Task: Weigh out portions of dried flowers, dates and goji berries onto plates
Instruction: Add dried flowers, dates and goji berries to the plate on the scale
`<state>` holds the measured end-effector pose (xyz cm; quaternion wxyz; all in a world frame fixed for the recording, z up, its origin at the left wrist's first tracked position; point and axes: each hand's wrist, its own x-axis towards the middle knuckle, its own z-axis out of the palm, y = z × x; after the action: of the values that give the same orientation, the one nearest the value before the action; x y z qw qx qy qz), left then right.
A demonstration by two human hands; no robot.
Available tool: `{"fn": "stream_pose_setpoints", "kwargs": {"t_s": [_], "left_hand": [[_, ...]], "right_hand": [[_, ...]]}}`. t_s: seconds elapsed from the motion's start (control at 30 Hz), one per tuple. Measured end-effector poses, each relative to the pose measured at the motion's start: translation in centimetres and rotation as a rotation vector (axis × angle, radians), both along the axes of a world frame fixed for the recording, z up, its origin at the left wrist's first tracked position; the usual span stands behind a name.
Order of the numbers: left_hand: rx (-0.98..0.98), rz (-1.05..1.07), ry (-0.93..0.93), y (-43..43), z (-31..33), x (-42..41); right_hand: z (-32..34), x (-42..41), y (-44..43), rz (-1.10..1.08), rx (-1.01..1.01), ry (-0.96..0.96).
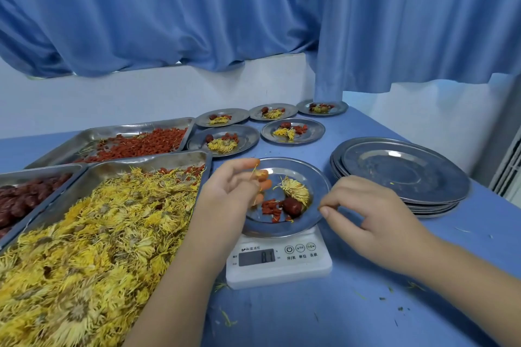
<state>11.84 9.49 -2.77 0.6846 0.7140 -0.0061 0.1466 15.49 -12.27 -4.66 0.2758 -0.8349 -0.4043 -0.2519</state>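
A steel plate (315,177) sits on a white digital scale (279,265). On it lie a dried yellow flower (296,190), one dark red date (292,205) and a small heap of goji berries (269,208). My left hand (234,191) hovers over the plate's left side, fingers curled, with a few yellow petal strands between the fingertips. My right hand (366,208) is at the plate's right rim, thumb and forefinger pinched together; what they hold I cannot make out.
Three steel trays stand at the left: dried flowers (93,248) nearest, dates (22,200) beside it, goji berries (135,144) behind. Several filled plates (248,138) stand at the back. A stack of bare plates (400,172) is at the right. Blue curtain and wall behind.
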Motion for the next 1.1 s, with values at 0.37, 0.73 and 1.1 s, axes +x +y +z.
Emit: {"fn": "stream_pose_setpoints", "kwargs": {"t_s": [0.37,0.73,1.1], "left_hand": [[-0.343,-0.085,0.065,-0.2,-0.3,0.6],[-0.357,-0.202,0.035,-0.4,0.0,0.2],[-0.293,-0.126,0.052,-0.2,0.3,0.1]], "right_hand": [[0.2,-0.1,0.0,0.019,0.009,0.025],[0.2,0.0,-0.2,0.021,0.0,0.055],[-1.1,0.8,0.1,-0.153,0.184,0.35]]}}
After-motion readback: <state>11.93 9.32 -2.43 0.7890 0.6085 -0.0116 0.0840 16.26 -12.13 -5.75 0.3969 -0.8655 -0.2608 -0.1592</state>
